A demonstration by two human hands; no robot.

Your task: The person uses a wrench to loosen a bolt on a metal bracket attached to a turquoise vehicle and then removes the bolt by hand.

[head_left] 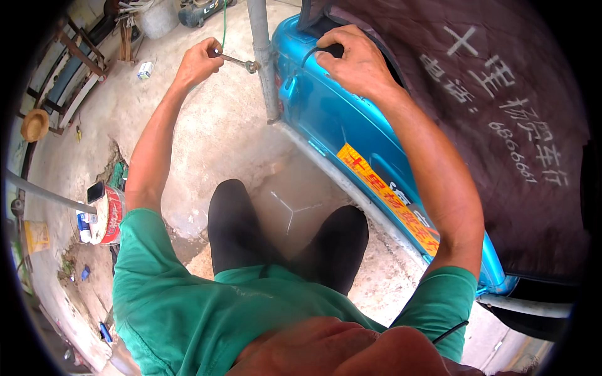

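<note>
My left hand point(200, 63), top centre-left, is closed on a slim metal tool point(234, 60) whose round end reaches a grey upright pole point(262, 28); whether they touch, I cannot tell. To the right, my right hand point(353, 61) has its fingers curled round a thin black cable or strip point(308, 55) at the top of a glossy blue vehicle panel point(316, 109). A yellow-and-red sticker point(351, 161) runs along that panel. A dark fabric cover point(527, 225) with white lettering hangs over the vehicle on the right.
A red-and-white bucket point(111, 219) at left holds a phone point(95, 192) and small containers. A slanted pipe point(44, 188) crosses there. A wooden rack point(81, 69), straw hat point(35, 125), small box point(145, 71) and white bucket point(157, 22) stand further back. A white three-pronged shape point(290, 212) lies between my legs.
</note>
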